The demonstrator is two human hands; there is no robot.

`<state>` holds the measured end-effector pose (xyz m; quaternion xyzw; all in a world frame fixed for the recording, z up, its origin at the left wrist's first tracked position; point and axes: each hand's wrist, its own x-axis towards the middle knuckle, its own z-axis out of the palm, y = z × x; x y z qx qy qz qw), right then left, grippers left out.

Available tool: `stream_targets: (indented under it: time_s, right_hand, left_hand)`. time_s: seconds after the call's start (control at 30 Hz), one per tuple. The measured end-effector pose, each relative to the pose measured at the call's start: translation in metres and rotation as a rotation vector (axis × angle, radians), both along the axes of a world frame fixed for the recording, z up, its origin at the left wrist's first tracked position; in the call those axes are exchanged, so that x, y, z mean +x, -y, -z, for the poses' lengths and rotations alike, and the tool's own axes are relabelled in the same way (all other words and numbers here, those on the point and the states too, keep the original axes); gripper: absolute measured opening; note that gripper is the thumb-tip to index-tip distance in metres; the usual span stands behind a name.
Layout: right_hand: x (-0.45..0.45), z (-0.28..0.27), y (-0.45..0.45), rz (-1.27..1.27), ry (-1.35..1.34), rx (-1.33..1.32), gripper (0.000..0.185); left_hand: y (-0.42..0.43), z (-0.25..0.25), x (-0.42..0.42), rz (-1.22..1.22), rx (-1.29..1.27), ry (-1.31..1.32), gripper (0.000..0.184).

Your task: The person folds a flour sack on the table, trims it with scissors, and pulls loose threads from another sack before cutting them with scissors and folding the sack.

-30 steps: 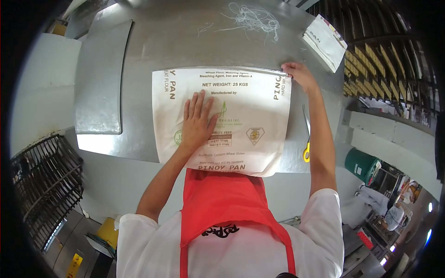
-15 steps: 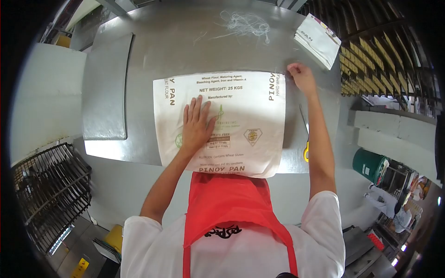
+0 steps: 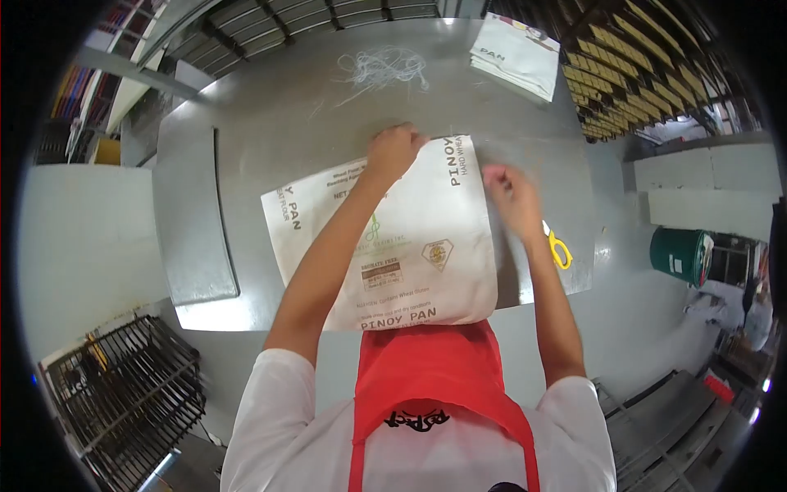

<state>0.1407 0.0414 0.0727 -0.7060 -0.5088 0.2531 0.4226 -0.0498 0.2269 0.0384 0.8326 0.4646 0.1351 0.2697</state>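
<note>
A white flour sack [image 3: 459, 287] printed "PINOY PAN" lies flat on the steel table in front of me, turned slightly, its lower edge against my red apron. My left hand [image 3: 395, 154] reaches across the sack to its top edge, fingers closed on the fabric there. Just off the sack's right edge is my right hand [image 3: 514, 198], slightly blurred, with curled fingers; whatever they may hold cannot be made out. Scissors with a yellow handle [image 3: 561, 251] lie on the table beside my right forearm, which partly hides them.
A tangle of white thread [image 3: 381, 69] sits at the back of the steel table [image 3: 270, 123]. Folded white sacks [image 3: 516, 57] are stacked at the far right corner. A flat grey sheet [image 3: 193, 221] lies on the left. Racks and a green bin [image 3: 680, 256] stand around.
My left hand has moved from flat on the sack's middle up to its top edge and closed there. My right hand has come down along the right side. The sack has tilted, and the view has shifted.
</note>
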Motion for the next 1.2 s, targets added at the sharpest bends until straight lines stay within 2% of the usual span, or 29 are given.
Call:
stream_targets:
  time_s: [0.07,0.13,0.2,0.33,0.4,0.43,0.5,0.73,0.8,0.97,1.03,1.1,1.13,1.2]
  right_hand:
    - [-0.017,0.003,0.039,-0.016,-0.155,-0.164,0.015]
    - [-0.034,0.008,0.069,-0.097,-0.133,-0.232,0.017]
    - [-0.050,0.017,0.091,-0.142,-0.128,-0.144,0.015]
    - [-0.057,0.036,0.109,-0.141,-0.046,-0.044,0.014]
    - [-0.057,0.037,0.110,-0.122,-0.024,-0.028,0.013]
    - [-0.057,0.039,0.111,-0.111,-0.034,-0.019,0.013]
    - [-0.056,0.045,0.110,-0.118,-0.016,0.062,0.012]
    - [-0.056,0.049,0.112,-0.124,-0.071,0.052,0.011]
    - [-0.052,0.051,0.115,-0.130,-0.074,0.068,0.012]
    - [-0.052,0.051,0.111,-0.159,-0.088,0.072,0.016]
    - [-0.045,0.043,0.115,-0.179,-0.339,-0.005,0.017]
    - [-0.030,0.033,0.124,-0.008,-0.194,0.058,0.016]
    - [-0.015,0.034,0.132,0.071,0.014,0.131,0.014]
    - [0.017,0.017,0.151,0.268,0.180,0.081,0.017]
  left_hand:
    - [-0.013,-0.007,0.026,0.051,-0.090,-0.049,0.041]
    - [-0.025,-0.001,0.052,0.106,-0.183,-0.098,0.047]
    - [-0.042,0.019,0.068,0.377,-0.157,-0.283,0.051]
    - [-0.061,0.022,0.075,0.585,-0.148,-0.416,0.047]
    - [-0.060,0.018,0.066,0.431,-0.398,-0.141,0.043]
    - [-0.057,0.015,0.067,0.440,-0.392,-0.154,0.043]
    - [-0.056,0.006,0.064,0.292,-0.613,-0.130,0.036]
    - [-0.046,-0.019,0.065,0.205,-0.775,-0.010,0.030]
    - [-0.045,-0.017,0.064,0.078,-0.855,0.017,0.035]
    - [-0.057,0.001,0.050,0.084,-0.870,0.084,0.040]
    - [-0.051,-0.006,0.055,0.104,-0.883,0.102,0.040]
    - [-0.044,-0.019,0.055,0.109,-0.695,0.027,0.038]
    - [-0.046,-0.017,0.055,0.105,-0.696,0.018,0.038]
    - [-0.049,-0.009,0.057,0.182,-0.593,-0.004,0.035]
